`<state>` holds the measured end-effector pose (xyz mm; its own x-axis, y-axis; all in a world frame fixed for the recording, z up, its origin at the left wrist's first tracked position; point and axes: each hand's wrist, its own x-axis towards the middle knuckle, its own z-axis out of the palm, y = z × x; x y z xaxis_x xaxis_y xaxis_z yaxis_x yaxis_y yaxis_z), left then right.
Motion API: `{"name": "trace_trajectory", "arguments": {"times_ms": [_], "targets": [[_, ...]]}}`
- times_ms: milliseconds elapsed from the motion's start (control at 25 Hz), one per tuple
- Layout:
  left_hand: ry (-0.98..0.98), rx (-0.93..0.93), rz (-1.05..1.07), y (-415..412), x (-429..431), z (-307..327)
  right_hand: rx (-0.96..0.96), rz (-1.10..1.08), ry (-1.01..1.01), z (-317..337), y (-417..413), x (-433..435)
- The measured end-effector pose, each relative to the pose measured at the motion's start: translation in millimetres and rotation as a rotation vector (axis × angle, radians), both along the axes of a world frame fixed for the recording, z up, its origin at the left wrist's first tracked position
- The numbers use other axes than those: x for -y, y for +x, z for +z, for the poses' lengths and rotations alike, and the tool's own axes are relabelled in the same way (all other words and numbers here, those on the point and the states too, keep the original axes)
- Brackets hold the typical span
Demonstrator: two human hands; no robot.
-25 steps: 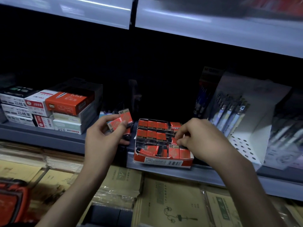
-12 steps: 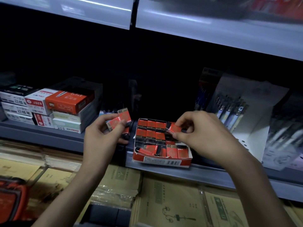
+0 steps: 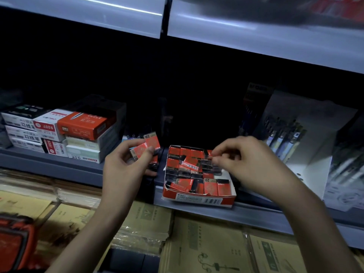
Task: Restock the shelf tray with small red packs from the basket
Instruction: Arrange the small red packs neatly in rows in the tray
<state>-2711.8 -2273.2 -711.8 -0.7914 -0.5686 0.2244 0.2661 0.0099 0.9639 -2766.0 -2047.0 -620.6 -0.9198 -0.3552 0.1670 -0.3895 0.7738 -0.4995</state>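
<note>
Right hand has lifted over tray, pinching 1 red pack; left hand grips 2 packs.

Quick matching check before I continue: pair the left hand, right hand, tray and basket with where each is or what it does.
1 left hand
2 right hand
3 tray
4 basket

A lower left corner of view
B holds several red packs
C pinches one pack at the tray's back
D on the shelf edge

Pairs: 1-B, 2-C, 3-D, 4-A
</note>
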Motion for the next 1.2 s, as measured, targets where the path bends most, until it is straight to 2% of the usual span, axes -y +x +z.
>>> {"name": "trace_trajectory", "arguments": {"times_ms": [160, 240, 400, 480, 600, 720, 960, 1200], "targets": [[-0.02, -0.005, -0.004, 0, -1, 1, 0.22, 0.113, 0.299, 1, 8, 0], [-0.017, -0.008, -0.007, -1, -1, 0, 0.208, 0.111, 0.261, 0, 5, -2], [-0.011, -0.008, -0.007, 0, 0, 0, 0.117, 0.022, -0.104, 6, -1, -12], [-0.009, -0.01, -0.004, 0, -1, 0, 0.044, -0.012, -0.165, 5, -2, -11], [-0.018, -0.011, -0.008, 0, -1, 1, 0.007, -0.048, -0.137, -5, -4, -4], [-0.026, -0.012, -0.006, 0, -1, 1, 0.099, -0.029, -0.06, -12, -3, -1], [-0.015, -0.017, -0.004, 0, -2, 0, -0.023, -0.014, 0.042, -14, 3, 3], [-0.007, -0.013, 0.004, -2, -2, -2, 0.025, -0.025, 0.073, -18, 1, 7]]}}
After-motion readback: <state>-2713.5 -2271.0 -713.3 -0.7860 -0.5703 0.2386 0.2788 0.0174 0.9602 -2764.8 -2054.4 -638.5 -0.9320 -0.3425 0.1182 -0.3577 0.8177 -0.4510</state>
